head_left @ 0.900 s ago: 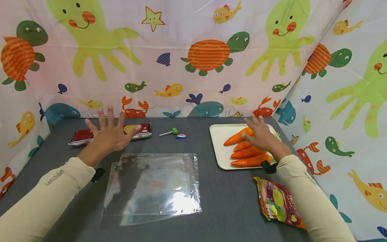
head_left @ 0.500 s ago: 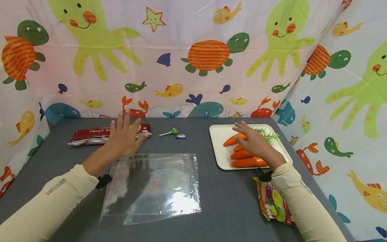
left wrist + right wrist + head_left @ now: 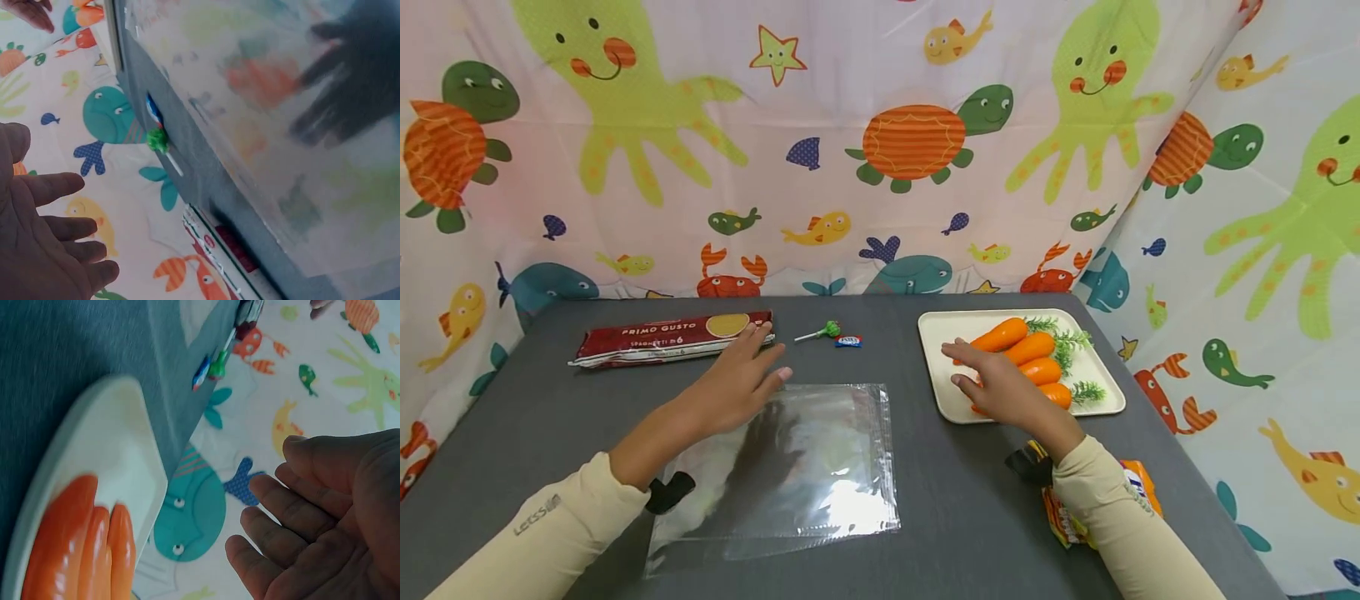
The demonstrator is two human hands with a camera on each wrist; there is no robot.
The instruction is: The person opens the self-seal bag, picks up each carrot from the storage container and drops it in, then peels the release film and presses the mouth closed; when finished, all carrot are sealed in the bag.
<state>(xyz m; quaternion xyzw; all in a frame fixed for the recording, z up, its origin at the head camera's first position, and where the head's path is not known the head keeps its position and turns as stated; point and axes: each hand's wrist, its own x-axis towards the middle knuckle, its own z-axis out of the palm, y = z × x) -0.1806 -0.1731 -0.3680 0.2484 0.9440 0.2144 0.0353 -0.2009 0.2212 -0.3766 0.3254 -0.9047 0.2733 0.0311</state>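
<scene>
My left hand (image 3: 739, 379) hovers with fingers extended over the upper left of the clear plastic bags (image 3: 820, 467), and its dark reflection shows on them in the left wrist view. Nothing is in it. Over the left part of a cream tray (image 3: 932, 350) hangs my right hand (image 3: 996, 383), fingers loosely spread and holding nothing. On that tray lie several orange carrots (image 3: 1002, 335) with green tops, partly hidden by the hand in the head view. In the right wrist view the carrots (image 3: 59, 544) are beside the open palm (image 3: 337, 537).
A dark red spaghetti pack (image 3: 655, 340) lies at the back left. Right of it are a green lollipop (image 3: 831, 329) and a small blue-wrapped candy (image 3: 848, 342). A colourful fruit-print packet (image 3: 1138, 483) lies partly under the right forearm. A printed curtain (image 3: 820, 183) stands behind the table.
Both hands have come nearer and lower. The left hand has shifted right, off the spaghetti pack and over the bags; the right hand has shifted left across the tray, uncovering the carrot tops.
</scene>
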